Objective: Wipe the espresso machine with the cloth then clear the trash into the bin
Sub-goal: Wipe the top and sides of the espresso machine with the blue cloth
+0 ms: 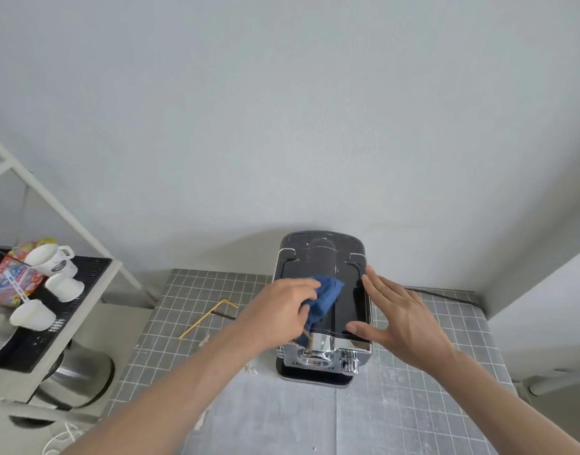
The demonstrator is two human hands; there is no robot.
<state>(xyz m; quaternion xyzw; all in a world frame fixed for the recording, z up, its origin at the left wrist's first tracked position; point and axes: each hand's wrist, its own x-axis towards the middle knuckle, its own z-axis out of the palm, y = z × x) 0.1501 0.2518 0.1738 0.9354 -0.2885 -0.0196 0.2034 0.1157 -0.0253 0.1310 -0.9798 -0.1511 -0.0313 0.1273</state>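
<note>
Pale grey walls are framing a grid-patterned table [190,290] as I am watching through the head camera. At its back edge an espresso machine [324,310] is standing against the wall. My operator's left hand [278,310] is gripping a blue cloth [324,300] and pressing it onto the machine's black top, while the right hand [400,316] is lying flat, fingers spread and released, along the top's right edge. A bent yellow straw [206,318] and white scraps [250,367] are lying near the table's left edge. White cups [52,259] are sitting on a black mat [82,284] on the side shelf.
</note>
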